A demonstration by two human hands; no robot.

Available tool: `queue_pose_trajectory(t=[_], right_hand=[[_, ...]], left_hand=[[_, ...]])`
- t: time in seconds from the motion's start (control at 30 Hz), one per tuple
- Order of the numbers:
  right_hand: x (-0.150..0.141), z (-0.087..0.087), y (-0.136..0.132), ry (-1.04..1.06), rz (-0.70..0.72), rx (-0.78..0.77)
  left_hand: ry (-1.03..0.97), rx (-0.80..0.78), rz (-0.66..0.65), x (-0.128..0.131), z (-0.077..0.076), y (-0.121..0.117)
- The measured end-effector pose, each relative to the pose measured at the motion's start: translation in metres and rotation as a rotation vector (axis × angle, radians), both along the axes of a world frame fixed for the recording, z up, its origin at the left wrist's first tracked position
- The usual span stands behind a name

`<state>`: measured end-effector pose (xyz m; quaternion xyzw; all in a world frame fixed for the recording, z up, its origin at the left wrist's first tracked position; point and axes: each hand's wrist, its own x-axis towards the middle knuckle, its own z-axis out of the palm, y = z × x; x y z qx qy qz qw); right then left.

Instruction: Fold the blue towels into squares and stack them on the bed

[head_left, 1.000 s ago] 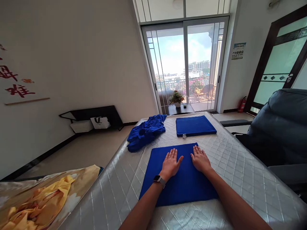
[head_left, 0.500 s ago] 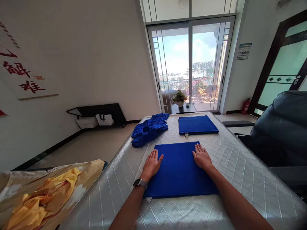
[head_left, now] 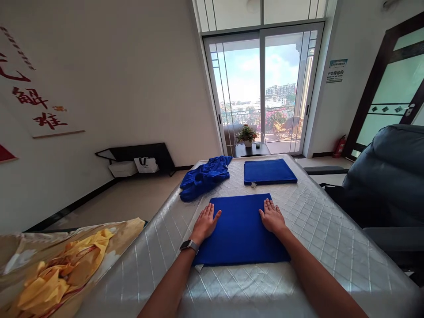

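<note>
A flat, folded blue cloth (head_left: 241, 234) lies in front of me on a silver quilted cover (head_left: 318, 247). My left hand (head_left: 206, 223) rests flat along its left edge, fingers stretched out and thumb apart. Along the right edge lies my right hand (head_left: 272, 216), also flat with its fingers extended. Neither hand grips anything. Beyond them sits a second folded blue cloth (head_left: 270, 171) with a small white tag at its near edge. To its left is a crumpled blue cloth (head_left: 205, 177). A watch (head_left: 189, 245) is on my left wrist.
At the lower left, yellow crumpled fabric (head_left: 62, 274) lies on a patterned cloth. A dark padded chair (head_left: 391, 176) stands close on the right. Past the far end are a small dark table (head_left: 251, 150) with a potted plant (head_left: 247, 135) and a sliding glass door (head_left: 263, 88).
The view has shifted slightly, moving the scene a little within the picture. Both hands stay flat on the edges of the folded blue cloth, which looks unchanged.
</note>
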<state>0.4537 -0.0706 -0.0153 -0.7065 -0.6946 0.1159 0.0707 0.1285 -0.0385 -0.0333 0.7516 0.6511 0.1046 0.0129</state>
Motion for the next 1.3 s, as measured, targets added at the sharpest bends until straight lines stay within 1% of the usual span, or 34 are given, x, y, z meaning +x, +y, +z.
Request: queue_pose_trajectory(t=[0.2, 0.47, 0.63, 0.93, 1.1, 1.2, 1.27, 1.3], right_hand=[[0.002, 0.0, -0.001, 0.022, 0.01, 0.027], [0.004, -0.006, 0.004, 0.041, 0.013, 0.033], [0.003, -0.007, 0.004, 0.028, 0.005, 0.036], [0.002, -0.004, 0.002, -0.014, 0.011, 0.018], [0.0, -0.006, 0.004, -0.018, 0.003, 0.002], [0.0, -0.01, 0.005, -0.027, 0.009, 0.009], [0.0, -0.014, 0.007, -0.027, 0.017, 0.021], [0.001, -0.016, 0.007, -0.025, 0.018, 0.031]], left_hand=[[0.021, -0.001, 0.003, 0.002, 0.004, -0.001], [0.008, -0.033, 0.005, 0.004, 0.011, -0.003], [-0.003, -0.029, 0.004, 0.003, 0.011, -0.005], [-0.003, -0.061, 0.011, 0.005, 0.008, -0.005], [0.032, -0.081, 0.009, 0.003, 0.017, -0.007], [0.06, -0.017, 0.015, 0.018, 0.027, -0.008], [0.038, 0.04, -0.069, 0.042, 0.033, -0.011], [0.02, 0.049, -0.151, 0.057, 0.036, -0.014]])
